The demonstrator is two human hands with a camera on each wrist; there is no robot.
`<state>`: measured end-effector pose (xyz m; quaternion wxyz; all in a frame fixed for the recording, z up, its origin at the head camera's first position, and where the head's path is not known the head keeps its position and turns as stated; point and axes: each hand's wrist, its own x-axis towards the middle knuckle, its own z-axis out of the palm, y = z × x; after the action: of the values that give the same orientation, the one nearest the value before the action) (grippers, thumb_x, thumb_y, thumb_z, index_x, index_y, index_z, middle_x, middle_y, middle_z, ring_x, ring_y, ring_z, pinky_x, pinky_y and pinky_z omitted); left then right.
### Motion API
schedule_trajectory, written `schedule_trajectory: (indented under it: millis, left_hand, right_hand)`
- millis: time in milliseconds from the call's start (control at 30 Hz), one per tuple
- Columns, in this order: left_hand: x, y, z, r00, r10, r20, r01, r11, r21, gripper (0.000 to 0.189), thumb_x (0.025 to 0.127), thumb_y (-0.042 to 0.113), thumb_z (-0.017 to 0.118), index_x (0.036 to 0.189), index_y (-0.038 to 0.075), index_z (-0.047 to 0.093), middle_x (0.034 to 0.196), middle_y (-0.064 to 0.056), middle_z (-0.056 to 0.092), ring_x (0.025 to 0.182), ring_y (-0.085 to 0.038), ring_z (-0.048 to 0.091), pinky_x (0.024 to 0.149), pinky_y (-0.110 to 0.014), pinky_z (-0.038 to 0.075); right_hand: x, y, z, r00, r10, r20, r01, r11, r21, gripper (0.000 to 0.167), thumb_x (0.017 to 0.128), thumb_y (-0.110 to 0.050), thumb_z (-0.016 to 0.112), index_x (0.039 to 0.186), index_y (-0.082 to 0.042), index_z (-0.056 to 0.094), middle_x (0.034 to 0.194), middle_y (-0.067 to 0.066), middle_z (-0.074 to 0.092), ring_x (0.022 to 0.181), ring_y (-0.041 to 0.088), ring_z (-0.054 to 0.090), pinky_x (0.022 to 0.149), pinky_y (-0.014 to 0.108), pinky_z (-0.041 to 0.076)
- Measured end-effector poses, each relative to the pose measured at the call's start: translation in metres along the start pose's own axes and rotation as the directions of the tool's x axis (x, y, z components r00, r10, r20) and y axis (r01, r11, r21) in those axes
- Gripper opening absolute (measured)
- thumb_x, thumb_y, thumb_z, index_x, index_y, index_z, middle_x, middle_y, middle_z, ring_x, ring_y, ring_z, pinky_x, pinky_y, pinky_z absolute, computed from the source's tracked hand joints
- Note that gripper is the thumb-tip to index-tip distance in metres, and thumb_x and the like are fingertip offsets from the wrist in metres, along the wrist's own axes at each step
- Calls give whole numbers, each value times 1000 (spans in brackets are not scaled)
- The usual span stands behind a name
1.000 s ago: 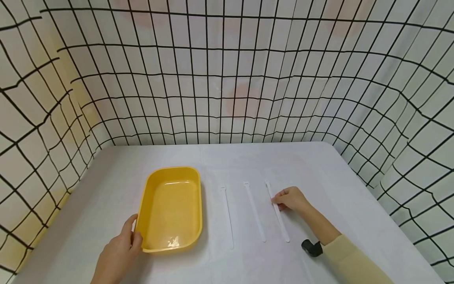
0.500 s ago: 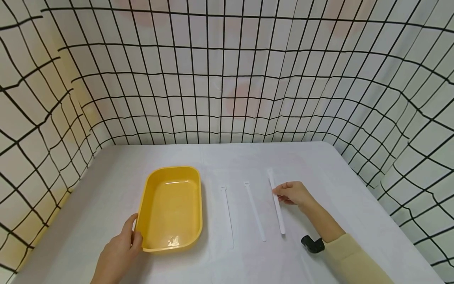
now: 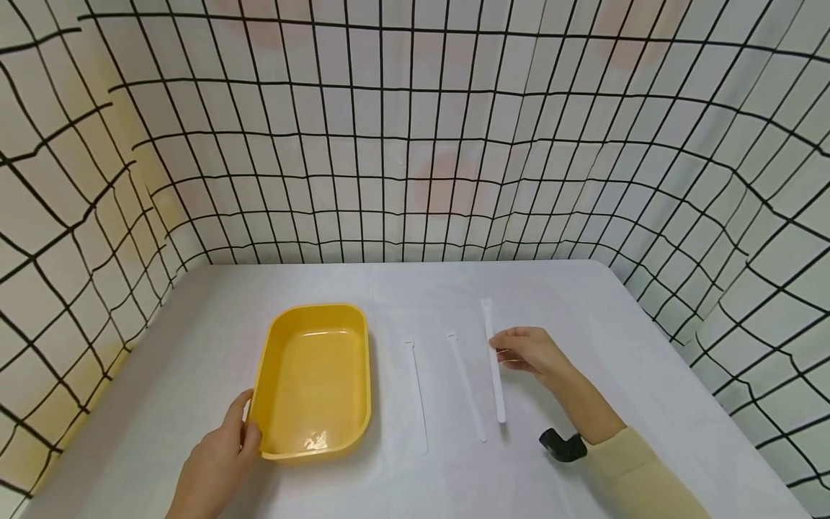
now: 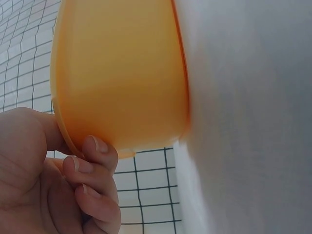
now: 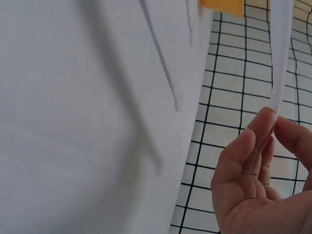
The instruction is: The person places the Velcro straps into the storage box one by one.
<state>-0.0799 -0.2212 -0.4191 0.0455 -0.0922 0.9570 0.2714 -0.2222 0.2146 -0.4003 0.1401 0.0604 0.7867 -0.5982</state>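
A yellow rectangular tray (image 3: 313,389) stands on the left of the table, its inside bare. My left hand (image 3: 214,465) grips its near left corner at the rim; the left wrist view shows several fingers curled beneath that rim (image 4: 57,109). My right hand (image 3: 534,353) pinches a thin white strap (image 3: 498,393) between thumb and fingertips. The strap is off the table, with its shadow apart on the cloth. Between it and the tray lie two similar white straps, the middle one (image 3: 467,389) and a thinner-looking left one (image 3: 418,396).
White cloth covers the table (image 3: 389,288). Black wire grid panels (image 3: 402,144) stand along the back and both sides. A black wrist-worn device (image 3: 563,445) sits by the right sleeve (image 3: 642,468).
My right hand has lifted the right-hand strap from the table and moved it away from me, then a little left. My left hand and the tray have stayed put.
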Motion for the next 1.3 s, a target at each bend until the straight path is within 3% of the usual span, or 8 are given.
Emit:
schedule_trajectory:
  millis: [400,700,1300]
  left_hand:
    - [-2,-1,-3,1000,25,-14,-26,1000,-11,54,98,16,41,145,-5,28,65,-3,44,53,-18,41,52,-32,35]
    - [-2,-1,-3,998,50,-23,-50,999,-17,53,97,15,41,145,-6,29,64,-2,43,52,-17,40,51,-32,34]
    - [-4,-1,-3,996,67,-53,-68,998,-14,53,97,15,43,144,-5,32,64,-2,44,52,-17,40,51,-32,34]
  right_hand:
    - [-2,-18,22,996,-75,49,64,977,204,15,91,-9,66,98,4,64,88,9,66,72,14,64,68,24,54]
    - [-1,-29,40,985,-130,113,96,959,266,10,91,-5,65,95,3,64,82,6,68,71,13,66,69,25,54]
    - [4,-41,74,978,-137,158,80,943,322,10,90,-2,65,97,4,64,84,8,68,72,16,66,70,27,55]
